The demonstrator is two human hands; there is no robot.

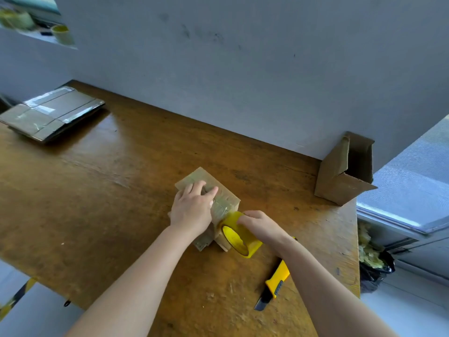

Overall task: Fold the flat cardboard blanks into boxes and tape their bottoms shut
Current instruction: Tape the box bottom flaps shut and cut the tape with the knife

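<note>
The wooden table (121, 190) stands against a grey wall. A stack of flat blanks (52, 113) lies at its far left corner, and an open folded box (345, 176) stands at its far right edge. The small box (228, 198) is in the middle. The left hand (193, 207) presses flat on its taped top, fingers straight. The right hand (261, 226) grips the yellow tape roll (240, 239), which touches the box's near side. A yellow knife (273, 285) lies near it.

Soft daylight fills the room. The flat cardboard pile (52, 113) shines with white glare. Shadows are faint. Edges bend like a fishbowl, and corners look blurry.
</note>
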